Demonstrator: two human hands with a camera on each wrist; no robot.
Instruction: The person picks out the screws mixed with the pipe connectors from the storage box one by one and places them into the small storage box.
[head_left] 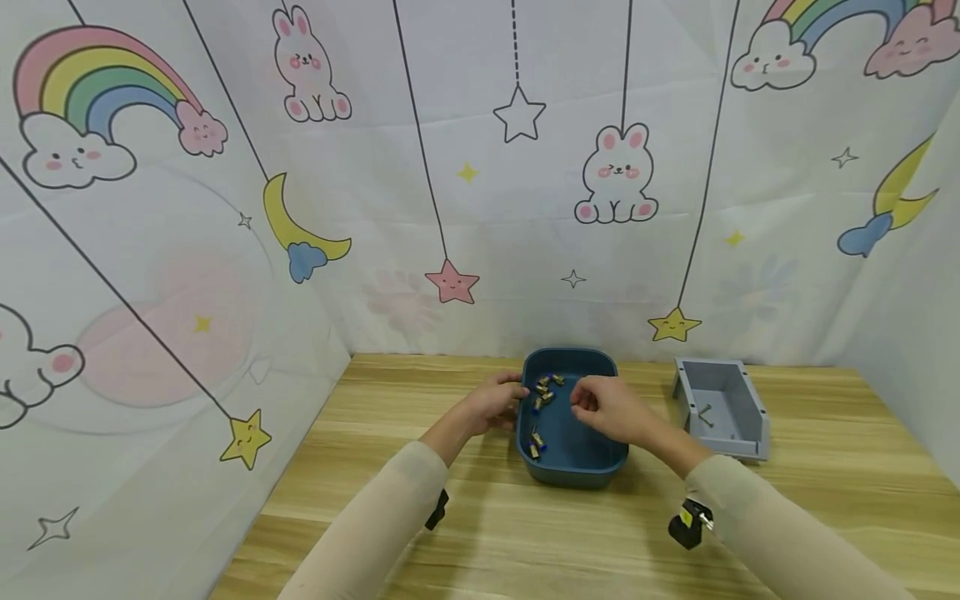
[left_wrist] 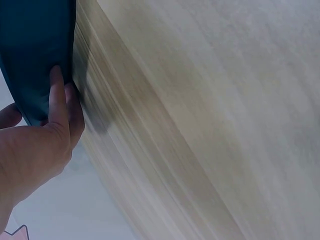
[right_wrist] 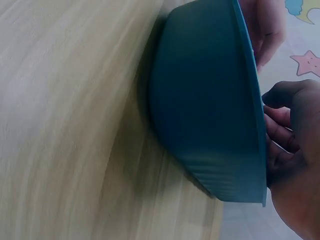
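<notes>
A dark blue plastic bin (head_left: 573, 446) stands on the wooden table, with several small brass-coloured fittings with blue ends (head_left: 547, 397) lying along its left side. My left hand (head_left: 491, 404) grips the bin's left edge. In the left wrist view its fingers (left_wrist: 58, 102) press the outside wall, the thumb at the other side of the rim. Over the right half of the bin is my right hand (head_left: 611, 408), its fingers curled towards the thumb. In the right wrist view the rim partly hides those fingers (right_wrist: 280, 132); I cannot tell whether they hold a fitting.
To the right of the bin stands a grey open box (head_left: 757, 429) with a few screws (head_left: 705, 415) inside. A white cloth (head_left: 480, 325) printed with rabbits, stars and rainbows hangs behind the table (head_left: 592, 542) and along its sides.
</notes>
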